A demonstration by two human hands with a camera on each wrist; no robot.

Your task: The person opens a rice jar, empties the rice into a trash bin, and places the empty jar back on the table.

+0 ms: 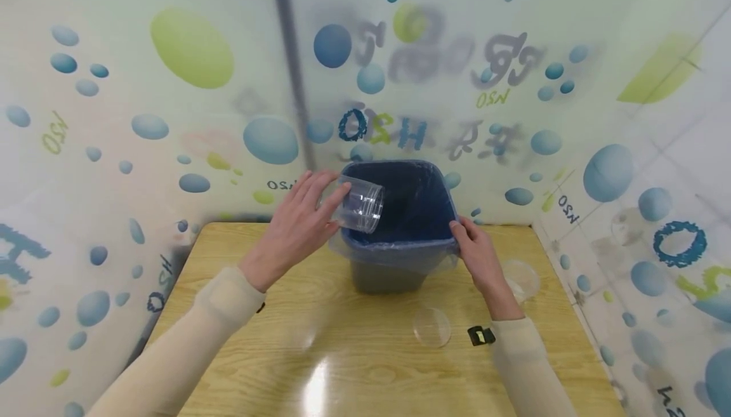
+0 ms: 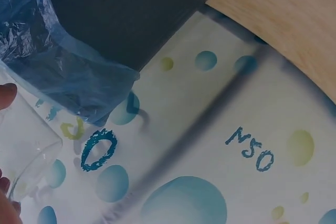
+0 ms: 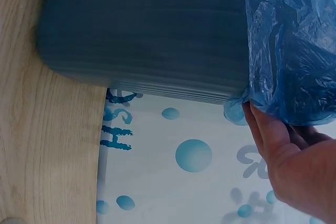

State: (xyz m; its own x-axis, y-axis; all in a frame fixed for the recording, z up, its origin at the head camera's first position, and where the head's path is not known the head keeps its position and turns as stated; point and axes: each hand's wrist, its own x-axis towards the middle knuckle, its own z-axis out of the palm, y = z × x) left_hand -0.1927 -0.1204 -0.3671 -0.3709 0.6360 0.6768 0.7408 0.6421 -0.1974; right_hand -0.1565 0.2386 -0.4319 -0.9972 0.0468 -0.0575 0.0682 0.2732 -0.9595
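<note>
Our left hand (image 1: pixel 299 217) grips the clear jar (image 1: pixel 358 206), tipped sideways at the bin's (image 1: pixel 385 275) nine o'clock; our right hand (image 1: pixel 478 249) pinches the liner (image 1: pixel 400 249) at four. We'd best brace that edge, keeping the jar's mouth inside.

The head view is bright, glare (image 1: pixel 315 386) streaking the tabletop (image 1: pixel 371 366); wrist views are dimmer.

Head view faces down; wrist views share bin (image 3: pixel 147 30).

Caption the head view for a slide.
Left hand holds a clear container sideways at one edge of a lined bin; right hand grips the opposite edge.
</note>
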